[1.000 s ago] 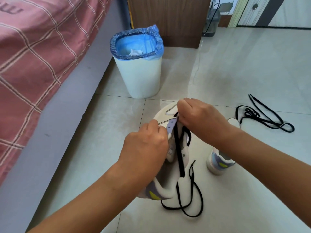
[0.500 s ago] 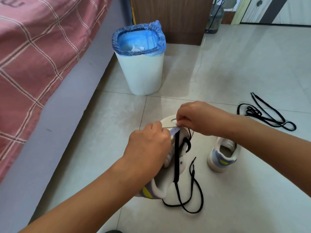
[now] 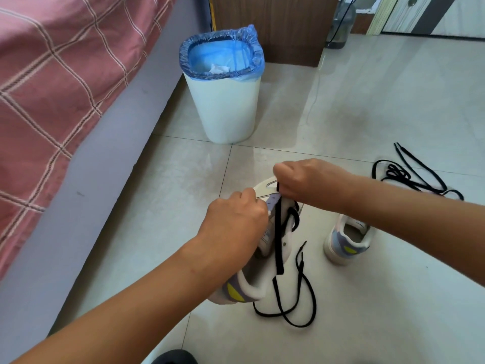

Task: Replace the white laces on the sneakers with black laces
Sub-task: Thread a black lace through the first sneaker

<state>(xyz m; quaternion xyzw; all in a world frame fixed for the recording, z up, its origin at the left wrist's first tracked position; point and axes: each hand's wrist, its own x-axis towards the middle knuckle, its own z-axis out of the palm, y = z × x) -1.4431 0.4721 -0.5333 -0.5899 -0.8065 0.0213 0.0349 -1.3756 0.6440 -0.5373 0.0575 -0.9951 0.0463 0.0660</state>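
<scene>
Nearest, the left hand (image 3: 236, 222) is gripping the side of a white sneaker (image 3: 265, 248), fingers curled around its upper and tilting it heel-down toward the viewer. Just beyond, the right hand (image 3: 301, 179) is pinching a black lace (image 3: 278, 232) at the toe-end eyelets (fingertips hidden), its loose ends trailing on the tiled floor (image 3: 367, 311). Standing to the right is the second sneaker (image 3: 343, 243). Farther right, another black lace (image 3: 417, 177) is lying tangled. Beyond sits a white bin (image 3: 225, 109), beside a bed (image 3: 65, 74).

No legible text, label or number anywhere (sneaker markings blurred)
</scene>
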